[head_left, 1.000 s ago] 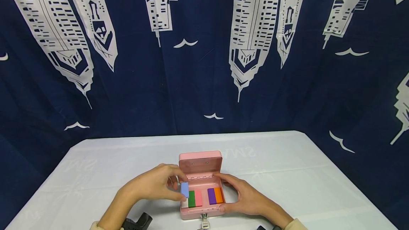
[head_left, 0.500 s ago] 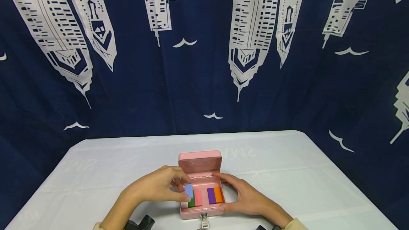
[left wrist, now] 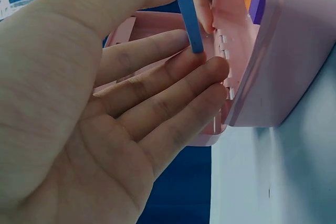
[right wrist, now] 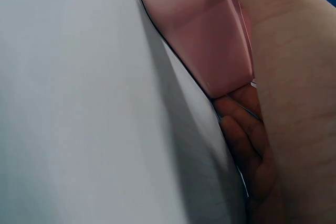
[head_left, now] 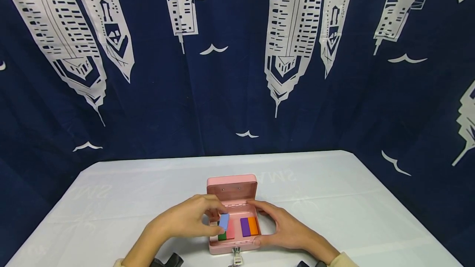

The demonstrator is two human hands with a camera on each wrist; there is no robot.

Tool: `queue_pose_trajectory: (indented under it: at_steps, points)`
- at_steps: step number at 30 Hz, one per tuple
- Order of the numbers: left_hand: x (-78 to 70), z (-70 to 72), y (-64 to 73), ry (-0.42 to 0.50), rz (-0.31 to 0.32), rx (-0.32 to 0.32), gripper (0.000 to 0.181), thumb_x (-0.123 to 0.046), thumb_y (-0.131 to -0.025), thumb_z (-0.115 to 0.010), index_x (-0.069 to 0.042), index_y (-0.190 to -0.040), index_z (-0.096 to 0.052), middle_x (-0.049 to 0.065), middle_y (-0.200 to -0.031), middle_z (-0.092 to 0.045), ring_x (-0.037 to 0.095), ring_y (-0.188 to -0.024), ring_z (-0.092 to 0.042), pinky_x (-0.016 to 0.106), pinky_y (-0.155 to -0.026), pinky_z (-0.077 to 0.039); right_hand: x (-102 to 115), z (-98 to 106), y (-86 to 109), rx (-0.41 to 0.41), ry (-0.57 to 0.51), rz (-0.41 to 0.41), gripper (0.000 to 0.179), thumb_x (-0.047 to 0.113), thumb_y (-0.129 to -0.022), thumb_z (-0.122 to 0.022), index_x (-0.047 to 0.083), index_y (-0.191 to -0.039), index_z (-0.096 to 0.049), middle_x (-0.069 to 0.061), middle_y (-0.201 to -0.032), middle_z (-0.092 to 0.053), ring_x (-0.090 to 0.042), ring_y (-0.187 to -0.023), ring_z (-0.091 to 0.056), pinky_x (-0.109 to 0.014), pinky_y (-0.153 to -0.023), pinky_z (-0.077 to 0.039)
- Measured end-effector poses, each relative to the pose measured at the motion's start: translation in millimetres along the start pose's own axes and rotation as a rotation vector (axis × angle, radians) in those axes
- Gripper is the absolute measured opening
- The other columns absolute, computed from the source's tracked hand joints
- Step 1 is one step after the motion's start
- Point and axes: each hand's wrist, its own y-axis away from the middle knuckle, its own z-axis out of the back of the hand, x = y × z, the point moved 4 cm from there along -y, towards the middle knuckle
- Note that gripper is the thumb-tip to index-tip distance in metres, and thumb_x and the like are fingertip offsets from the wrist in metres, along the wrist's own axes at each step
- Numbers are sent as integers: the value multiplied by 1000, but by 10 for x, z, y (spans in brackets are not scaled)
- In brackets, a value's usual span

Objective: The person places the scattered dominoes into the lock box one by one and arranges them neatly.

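Note:
An open pink cash box [head_left: 234, 247] stands on the table with its lid raised at the back. My left hand [head_left: 193, 217] pinches a light blue block [head_left: 224, 221] between thumb and fingertips, above the left part of the box. Below it lie a green block [head_left: 222, 237] and a pink block [head_left: 231, 231]; a white block at the left wall is mostly hidden by the hand. Farther right, a purple block [head_left: 245, 227] and an orange block [head_left: 253, 226] lie side by side, with a gap between them and the pink one. My right hand [head_left: 283, 228] holds the box's right side.
A metal latch [head_left: 237, 256] hangs from the box's front. The white-covered table [head_left: 334, 193] extends around it, backed by a dark blue curtain [head_left: 226, 94] printed with white buildings. Dark wrist devices [head_left: 172, 260] show at the bottom edge.
My left hand has carried the blue block rightward, from over the white block to over the green and pink ones, tilting it slightly. The right hand has stayed on the box.

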Motion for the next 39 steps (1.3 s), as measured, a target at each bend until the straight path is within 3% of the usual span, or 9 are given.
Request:
queue_pose_trajectory:
  at_steps: [7,16,26,39]
  points:
    - [0,-58,-37,-45,-44,-50,38,-36,-86,-76,-15,-119,-72,-13,-102,-65,5,-87,-62,24,-81,-54,-3,4,-3,-2,0,22,83,52,-79,-80,40,-150,-39,17,-152,-44,-13,-134,-51,-42,-115,-43]
    - [-11,-161,-103,-133,-40,-91,38,-40,-86,-76,-18,-117,-72,-13,-110,-65,3,-95,-60,25,-90,-54,4,8,10,-4,0,5,84,53,-78,-80,41,-150,-39,18,-152,-44,-13,-136,-50,-45,-115,-42]
    - [-15,-261,-154,-135,-30,-115,38,-39,-85,-78,-16,-115,-73,-10,-107,-66,2,-90,-63,21,-85,-56,-1,8,1,-8,7,-3,83,55,-77,-80,44,-148,-39,18,-152,-44,-13,-137,-49,-43,-116,-42]
    - [8,-423,-221,-235,-78,-190,35,-38,-83,-80,-14,-108,-74,-6,-105,-69,2,-91,-59,21,-85,-55,2,3,12,-23,33,45,84,53,-79,-80,40,-151,-38,14,-153,-45,-16,-137,-50,-43,-114,-44]
